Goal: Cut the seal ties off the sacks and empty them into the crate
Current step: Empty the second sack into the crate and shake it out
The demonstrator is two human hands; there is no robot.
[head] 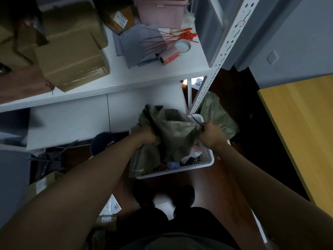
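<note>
Both arms reach down; L hand [146, 135] & R hand [210, 135] each grip green sack [173, 136] over white crate [207, 162]

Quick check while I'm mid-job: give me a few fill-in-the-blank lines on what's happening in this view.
1. Both hands grip the green ____ over the white crate.
2. The red seal ties lie on the white ____.
3. The left hand and right hand hold the sack above the ____.

Missing words: sack; shelf; crate
</note>
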